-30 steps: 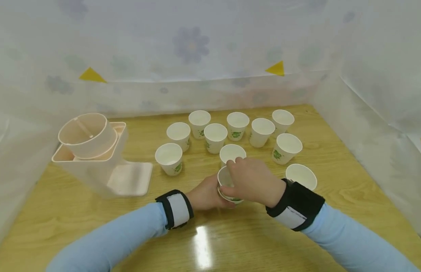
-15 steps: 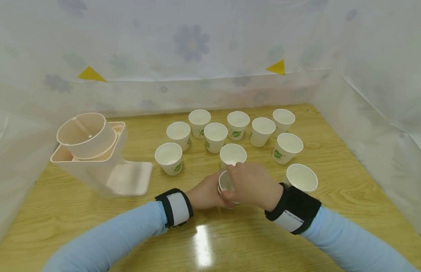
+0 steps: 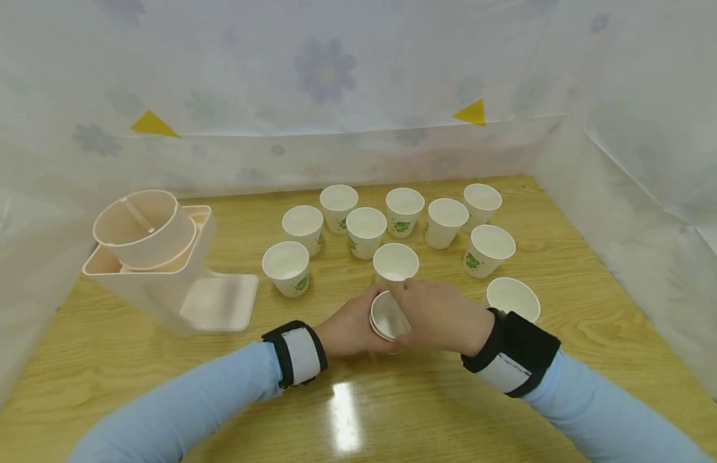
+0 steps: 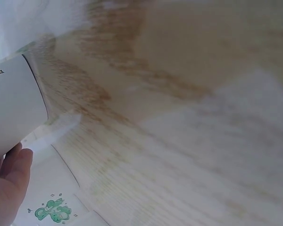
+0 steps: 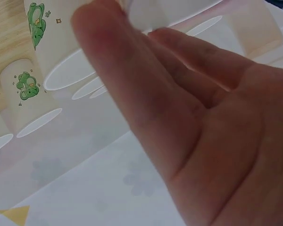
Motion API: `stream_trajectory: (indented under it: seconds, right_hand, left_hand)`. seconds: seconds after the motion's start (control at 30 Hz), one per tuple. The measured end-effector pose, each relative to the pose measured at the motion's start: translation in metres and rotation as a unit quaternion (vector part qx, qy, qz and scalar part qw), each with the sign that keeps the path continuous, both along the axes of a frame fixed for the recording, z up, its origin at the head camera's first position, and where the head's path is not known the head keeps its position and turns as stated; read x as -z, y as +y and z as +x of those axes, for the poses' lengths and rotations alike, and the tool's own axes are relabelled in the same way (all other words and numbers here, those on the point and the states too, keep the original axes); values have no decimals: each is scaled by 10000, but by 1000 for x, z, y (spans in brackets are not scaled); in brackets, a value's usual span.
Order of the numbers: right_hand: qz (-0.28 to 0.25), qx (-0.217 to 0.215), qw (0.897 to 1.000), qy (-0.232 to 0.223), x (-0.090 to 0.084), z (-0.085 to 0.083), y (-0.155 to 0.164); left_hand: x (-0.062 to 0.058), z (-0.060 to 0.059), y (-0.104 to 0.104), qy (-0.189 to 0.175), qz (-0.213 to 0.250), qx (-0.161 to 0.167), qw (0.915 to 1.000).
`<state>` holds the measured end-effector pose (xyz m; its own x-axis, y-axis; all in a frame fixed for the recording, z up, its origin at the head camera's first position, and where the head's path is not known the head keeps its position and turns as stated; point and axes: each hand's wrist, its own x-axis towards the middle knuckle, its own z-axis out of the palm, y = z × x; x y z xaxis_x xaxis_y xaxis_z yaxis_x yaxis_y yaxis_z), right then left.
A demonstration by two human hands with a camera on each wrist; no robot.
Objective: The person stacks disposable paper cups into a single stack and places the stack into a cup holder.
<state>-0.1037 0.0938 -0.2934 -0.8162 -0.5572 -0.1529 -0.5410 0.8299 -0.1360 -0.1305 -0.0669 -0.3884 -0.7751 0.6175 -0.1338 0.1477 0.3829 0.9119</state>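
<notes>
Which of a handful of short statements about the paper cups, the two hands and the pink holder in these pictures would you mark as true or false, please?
1. Both hands hold the same cup. True: the left hand and the right hand grip the held cup, tilted with its mouth towards the camera.
2. The held cup is full of water. False: its inside looks white and empty.
3. The pink holder stands to the right of the cups. False: it stands to their left on the table.
4. Ten other cups stand upright on the table. True: the nearest one stands just behind the hands.
5. The cups are plain red. False: they are white with a green print.
</notes>
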Motion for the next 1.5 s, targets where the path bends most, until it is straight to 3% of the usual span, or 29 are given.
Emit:
stream_trajectory:
  seconds: [0.17, 0.5, 0.77, 0.83, 1.07, 1.27, 1.5]
  right_hand:
    - [-12, 112, 9999, -69, 1, -1, -1]
    - [-37, -28, 9997, 241, 1, 1, -2]
    - [-168, -16, 9998, 118, 3, 1, 2]
    - [-188, 19, 9998, 72, 3, 0, 10]
    - [318, 327, 9948, 908, -7, -5, 67]
    - [806, 771, 9920, 599, -3, -10, 108]
    - [1143, 1048, 9875, 280, 3, -11, 126]
  left_hand:
    - [-1, 0, 0, -10, -32, 34, 10000]
    - [-2, 1, -1, 59, -3, 95, 9999]
    - [-1, 0, 0, 73, -11, 160, 9998]
    - [0, 0, 0, 175, 4, 179, 9997]
    - [-3, 2, 0, 411, -123, 79, 9990]
    - [-3, 2, -1, 395, -187, 54, 9990]
    - [-2, 2, -1, 452, -163, 58, 9988]
